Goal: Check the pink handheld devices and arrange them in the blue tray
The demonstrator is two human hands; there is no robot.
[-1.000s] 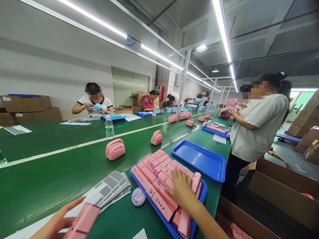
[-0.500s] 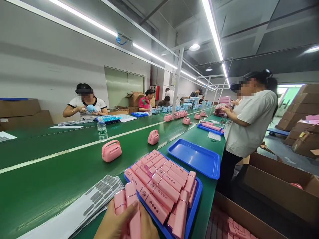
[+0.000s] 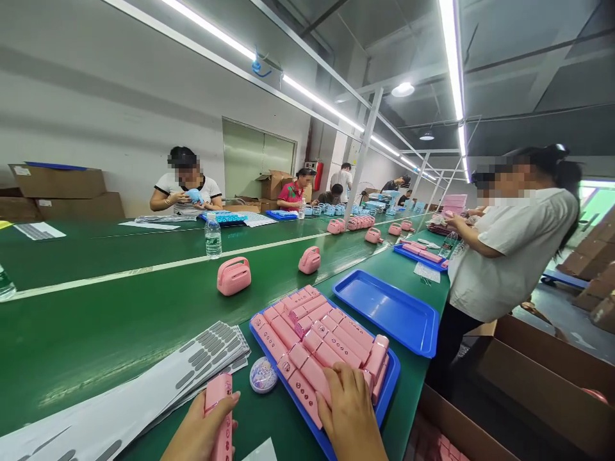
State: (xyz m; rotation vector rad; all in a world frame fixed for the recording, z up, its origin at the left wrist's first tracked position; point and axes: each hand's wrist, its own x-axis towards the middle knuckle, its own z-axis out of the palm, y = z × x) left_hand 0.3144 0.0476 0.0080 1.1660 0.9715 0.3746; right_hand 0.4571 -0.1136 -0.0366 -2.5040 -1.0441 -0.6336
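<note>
Your left hand [image 3: 204, 426] is closed around one pink bar [image 3: 220, 413], with the thumb pressed across it. This bar stands almost upright, near the lower left side of the loaded blue tray [image 3: 393, 379] and apart from it. Your right hand [image 3: 353, 410] is over the near part of this same tray, and its bent fingers touch the pink bars in the pile [image 3: 331, 336]. The thumb is set apart from the fingers, but I cannot tell if this hand grips a bar or only rests there.

Just beside the loaded tray, on its left, lies a round patterned disc [image 3: 263, 376]. Farther left of the tray is a fanned stack of label sheets [image 3: 211, 358] with grey oval shapes. Behind the tray, a second blue tray [image 3: 389, 314] lies to the right, and two pink cases with handles [image 3: 234, 278] stand to the left. To the right of the loaded tray, below the table's edge, there is an open cardboard box [image 3: 552, 374].
</note>
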